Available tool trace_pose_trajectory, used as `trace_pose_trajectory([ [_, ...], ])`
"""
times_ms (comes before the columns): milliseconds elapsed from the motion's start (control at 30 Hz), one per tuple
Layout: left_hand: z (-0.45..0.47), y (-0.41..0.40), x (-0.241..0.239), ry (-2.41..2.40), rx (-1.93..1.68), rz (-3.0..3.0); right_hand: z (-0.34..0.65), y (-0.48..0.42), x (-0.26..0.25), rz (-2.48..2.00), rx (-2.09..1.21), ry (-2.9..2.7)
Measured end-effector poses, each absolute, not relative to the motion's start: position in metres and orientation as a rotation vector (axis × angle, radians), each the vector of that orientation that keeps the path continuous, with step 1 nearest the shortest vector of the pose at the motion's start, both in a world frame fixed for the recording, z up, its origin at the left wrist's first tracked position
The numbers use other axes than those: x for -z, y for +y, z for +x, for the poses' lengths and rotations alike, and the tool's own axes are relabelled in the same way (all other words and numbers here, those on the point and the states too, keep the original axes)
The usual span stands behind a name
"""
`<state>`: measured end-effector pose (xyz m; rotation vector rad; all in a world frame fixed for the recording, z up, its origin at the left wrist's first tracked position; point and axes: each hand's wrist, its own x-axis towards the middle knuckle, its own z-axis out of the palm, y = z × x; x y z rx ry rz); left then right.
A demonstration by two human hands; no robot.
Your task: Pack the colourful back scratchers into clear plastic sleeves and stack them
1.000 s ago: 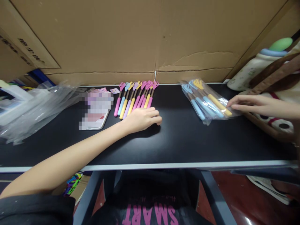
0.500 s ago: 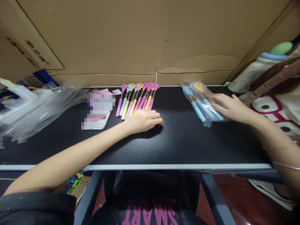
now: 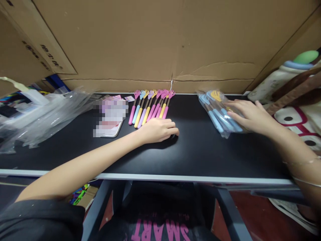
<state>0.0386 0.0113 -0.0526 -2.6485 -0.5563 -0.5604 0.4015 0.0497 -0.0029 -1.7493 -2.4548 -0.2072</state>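
Note:
A row of small back scratchers (image 3: 147, 112), with claw-shaped heads and pink, blue, yellow and purple handles, lies side by side on the black tabletop. My left hand (image 3: 157, 130) rests just in front of their handles, palm down, fingers loosely bent, and nothing shows in it. Farther right, a clear plastic bag (image 3: 225, 135) contains several back scratchers with blue handles and blue and yellow heads. Across its right side lies my right hand (image 3: 250, 115), touching the bag with fingers stretched out and thumb apart. The fingertips' undersides are hidden.
A phone (image 3: 114, 129), partly blurred out, lies left of the row beside small printed cards (image 3: 129, 98). Clear plastic bags (image 3: 57, 117) are heaped at the left. Cardboard (image 3: 150, 43) walls the back. A bottle (image 3: 273, 82) and a bag with a cartoon face (image 3: 292, 117) stand at the right.
The whole view has shifted slightly, so everything on the table appears a little farther right. Both hands keep their places against the back scratchers and the bag.

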Motion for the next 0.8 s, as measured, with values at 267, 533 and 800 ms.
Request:
trace_pose_trajectory([
  [267, 0.039, 0.012, 0.053, -0.606, 0.577, -2.701, 0.313, 0.021, -0.003, -1.163, 0.118, -2.607],
  [533, 0.038, 0.014, 0.056, -0.615, 0.574, -2.691, 0.264, 0.03, 0.03, -0.838, 0.117, -2.764],
  [800, 0.039, 0.014, 0.058, -0.611, 0.591, -2.689, 0.265, 0.027, 0.051, -0.807, 0.071, -2.656],
])
